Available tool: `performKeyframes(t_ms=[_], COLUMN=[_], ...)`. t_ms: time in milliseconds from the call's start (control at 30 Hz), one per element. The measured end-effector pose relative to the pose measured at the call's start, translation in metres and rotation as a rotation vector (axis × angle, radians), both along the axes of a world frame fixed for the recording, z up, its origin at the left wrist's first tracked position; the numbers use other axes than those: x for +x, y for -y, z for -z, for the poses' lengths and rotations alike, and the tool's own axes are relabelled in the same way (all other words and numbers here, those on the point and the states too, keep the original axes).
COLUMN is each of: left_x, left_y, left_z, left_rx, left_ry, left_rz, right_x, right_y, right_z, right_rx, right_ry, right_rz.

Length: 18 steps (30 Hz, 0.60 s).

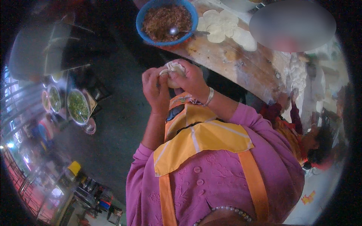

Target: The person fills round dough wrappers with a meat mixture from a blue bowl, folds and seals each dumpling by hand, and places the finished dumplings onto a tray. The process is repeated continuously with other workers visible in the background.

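A pale piece of dough [174, 68], gathered into folds at its top, is held between both my hands above my lap. Fingers of my left hand [155, 89] press against its left side. My right hand [193, 77], with a bracelet at the wrist, wraps its right side, thumb laid across the front. Whatever is inside the dough is hidden. Beyond my hands stands a blue bowl [138, 24] of brown crumbly filling [161, 21]. A metal spoon [174, 30] rests in the filling, its handle over the rim. Flat round dough wrappers [216, 32] lie overlapping beside the bowl.
The wooden table [229, 66] runs diagonally from the bowl toward the right, its near edge just past my hands. Another person [316, 149] is at the right. Metal basins of chopped greens [78, 106] stand at the left. A blurred oval covers the upper right.
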<state>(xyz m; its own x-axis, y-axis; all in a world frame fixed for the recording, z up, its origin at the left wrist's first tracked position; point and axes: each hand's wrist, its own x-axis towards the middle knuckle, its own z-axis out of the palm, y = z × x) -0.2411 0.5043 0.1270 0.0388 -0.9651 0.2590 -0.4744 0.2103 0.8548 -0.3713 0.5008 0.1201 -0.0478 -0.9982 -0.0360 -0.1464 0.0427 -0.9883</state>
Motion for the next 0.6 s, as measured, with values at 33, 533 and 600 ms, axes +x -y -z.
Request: performKeyframes(t_ms=[33, 533, 600], left_x=[0.0, 0.001, 0.0], left_y=[-0.001, 0.009, 0.009], left_z=[-0.001, 0.002, 0.001], left_rx=[-0.007, 0.067, 0.096], left_ry=[0.045, -0.365, -0.433], left_rz=[-0.008, 0.269, 0.29], right_x=[0.0, -0.002, -0.002], right_y=[0.0, -0.001, -0.002], right_z=[-0.006, -0.011, -0.014], right_rx=[0.041, 0.009, 0.0], right_ry=[0.013, 0.133, 0.135], right_rz=[0.001, -0.184, -0.187])
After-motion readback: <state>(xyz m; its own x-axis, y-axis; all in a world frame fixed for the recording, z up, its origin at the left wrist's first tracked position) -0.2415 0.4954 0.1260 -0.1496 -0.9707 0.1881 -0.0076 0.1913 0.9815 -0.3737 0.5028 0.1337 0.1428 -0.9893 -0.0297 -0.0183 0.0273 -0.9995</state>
